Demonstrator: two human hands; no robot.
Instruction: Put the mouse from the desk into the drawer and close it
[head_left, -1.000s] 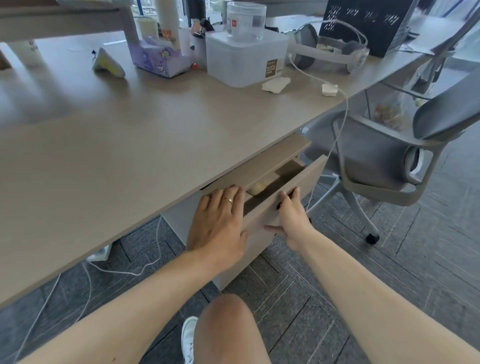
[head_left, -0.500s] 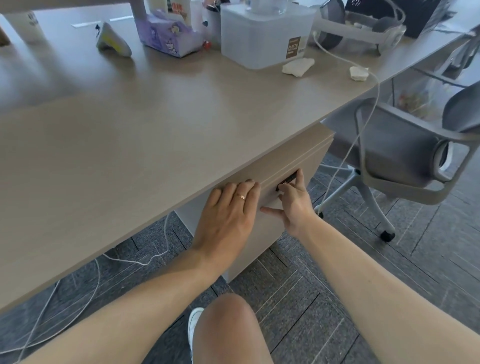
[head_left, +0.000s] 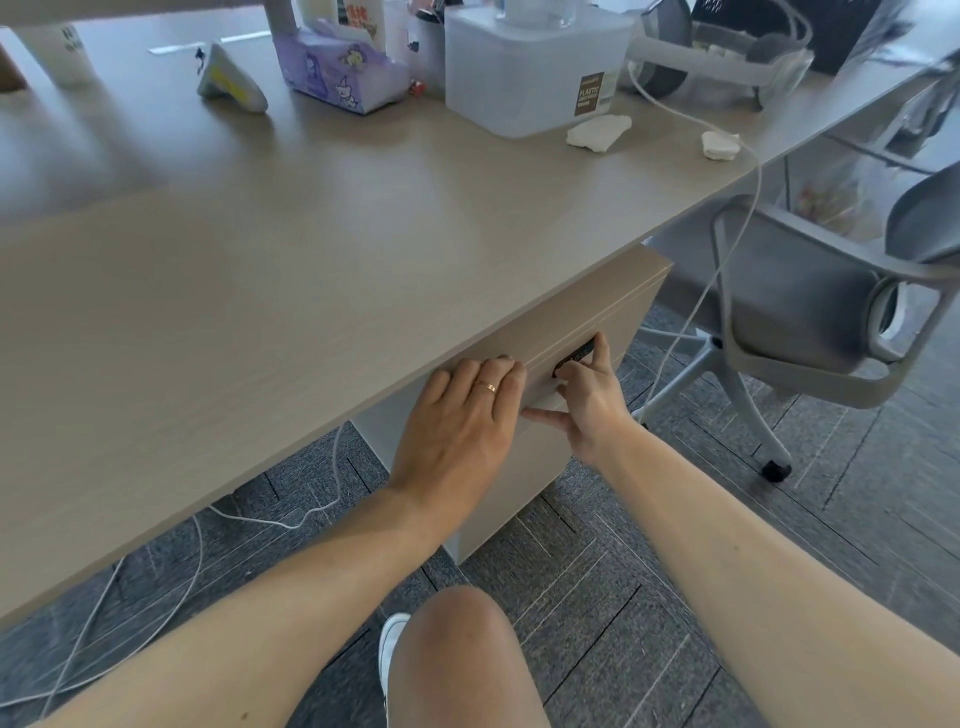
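Observation:
The beige drawer (head_left: 597, 314) under the desk (head_left: 260, 291) sits flush with its cabinet, fully pushed in. My left hand (head_left: 457, 431) lies flat against the drawer front just below the desk edge, a ring on one finger. My right hand (head_left: 592, 400) is beside it, fingers curled on the dark recessed handle (head_left: 575, 358), thumb stretched toward my left hand. The mouse is hidden from view; none lies on the desk top.
At the desk's back stand a clear plastic box (head_left: 524, 78), a purple tissue pack (head_left: 337, 73) and a white headset (head_left: 727, 62). A white cable (head_left: 727, 249) hangs off the desk edge beside the grey office chair (head_left: 810, 312). My knee (head_left: 457, 649) is below the drawer.
The drawer was half open with a pale object inside; both hands have pushed it shut. Between half a second ago and now the hands hardly moved.

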